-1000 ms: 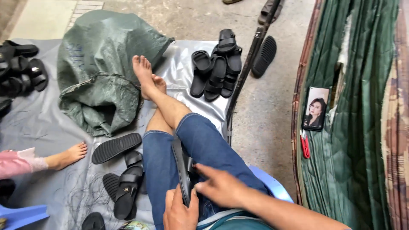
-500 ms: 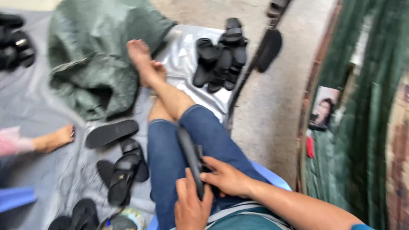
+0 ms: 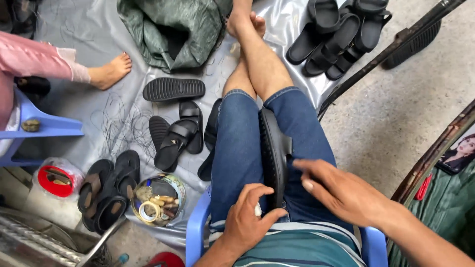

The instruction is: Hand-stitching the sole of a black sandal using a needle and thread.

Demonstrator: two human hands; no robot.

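Sandal (image 3: 273, 151), black, lies lengthwise on the lap at frame centre, near end gripped by the left hand (image 3: 249, 217), while the right hand (image 3: 341, 190), fingers loose, touches its right edge.

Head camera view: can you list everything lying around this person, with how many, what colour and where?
Sandal: one, black, wedged between the thighs.
Loose sandals: several, black, on the grey sheet.
Sandal pile: black, top right.
Sack: one, green, top.
Round tin: one, holding tape rolls, lower left.
Tub with red lid: one, left.
Stool: one, blue, left.
Another person's foot: one, upper left.
Left hand: grips the sandal's near end.
Right hand: fingers on the sandal.
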